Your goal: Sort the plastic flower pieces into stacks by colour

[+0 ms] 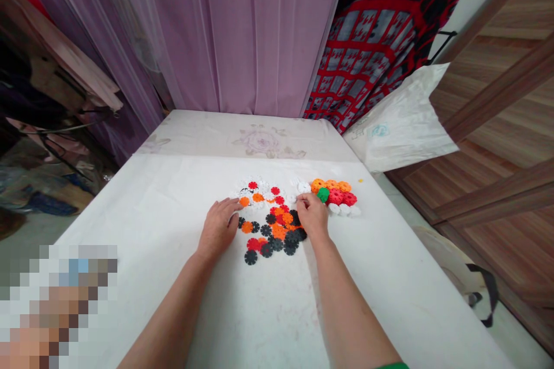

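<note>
And here, right in the middle of the white-covered table (142, 230), working with both hands over small notched discs! Reaching in with the left hand (219, 226), palm down, with fingers loosely bent and thumb apart from them, just beside an orange disc (244, 202) at the left side of the loose discs (277, 229). Across from it, bringing the right hand (313, 216) in, with thumb and fingertips drawn close together right by the white discs (303, 187); too small to tell whether pinching one. Between the two hands, showing black, orange and red in a scattered heap, partly overlapping, with mostly white ones, dotted with red and orange, toward the far edge. Now over to the right, between the right hand and the right edge of the table, looking at a tidy block: orange row (331, 185) farthest, red row (343, 197) in the middle, white row (344, 209) nearest, plus a green disc (322, 195) at the left end, close to the fingers. Spotting a tiny orange bit (360, 180) near the right edge, apart from the block. Past the far edge, taking in a purple curtain (242, 34) and a red-and-black patterned cloth (367, 40); beside the right edge, a crumpled white bag (402, 127) near wooden doors (497, 69).
</note>
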Demonstrator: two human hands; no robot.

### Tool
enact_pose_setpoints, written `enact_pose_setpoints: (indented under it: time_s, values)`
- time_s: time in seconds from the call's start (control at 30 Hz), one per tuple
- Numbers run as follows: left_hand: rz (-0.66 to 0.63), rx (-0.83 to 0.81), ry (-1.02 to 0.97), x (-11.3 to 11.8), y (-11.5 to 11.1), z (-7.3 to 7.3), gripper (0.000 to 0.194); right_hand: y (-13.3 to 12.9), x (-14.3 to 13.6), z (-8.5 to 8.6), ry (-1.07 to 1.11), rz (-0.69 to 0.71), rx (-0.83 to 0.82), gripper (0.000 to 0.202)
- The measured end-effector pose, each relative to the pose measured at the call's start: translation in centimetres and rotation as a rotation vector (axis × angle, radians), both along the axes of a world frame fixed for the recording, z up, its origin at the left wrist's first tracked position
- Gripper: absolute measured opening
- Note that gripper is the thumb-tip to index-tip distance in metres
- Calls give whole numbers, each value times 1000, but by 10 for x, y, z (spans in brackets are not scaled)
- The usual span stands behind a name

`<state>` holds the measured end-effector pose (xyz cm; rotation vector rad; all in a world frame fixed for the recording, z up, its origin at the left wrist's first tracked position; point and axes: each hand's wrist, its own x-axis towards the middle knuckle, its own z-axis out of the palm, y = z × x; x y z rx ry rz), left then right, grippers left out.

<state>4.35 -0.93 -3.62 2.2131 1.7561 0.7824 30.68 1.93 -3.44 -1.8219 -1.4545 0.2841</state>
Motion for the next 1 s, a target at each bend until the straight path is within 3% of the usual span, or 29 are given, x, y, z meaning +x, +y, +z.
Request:
enact_pose_setpoints:
  time_s: [0.23,0.4,0.67,0.83,1.0]
  values:
    - [-97,-72,217,8,-6,11,44,-11,-22,6,-122,80,144,20]
    - [-33,-61,282,13,-9,13,45,-17,-37,7,-182,209,202,19]
    - [174,-2,157,0,-7,11,38,-21,-46,13,-260,311,158,21]
    - [181,48,89,-12,-2,8,35,-24,-66,22,-321,439,85,24]
    - [214,106,135,-17,0,6,34,-16,-89,34,-432,431,-11,24]
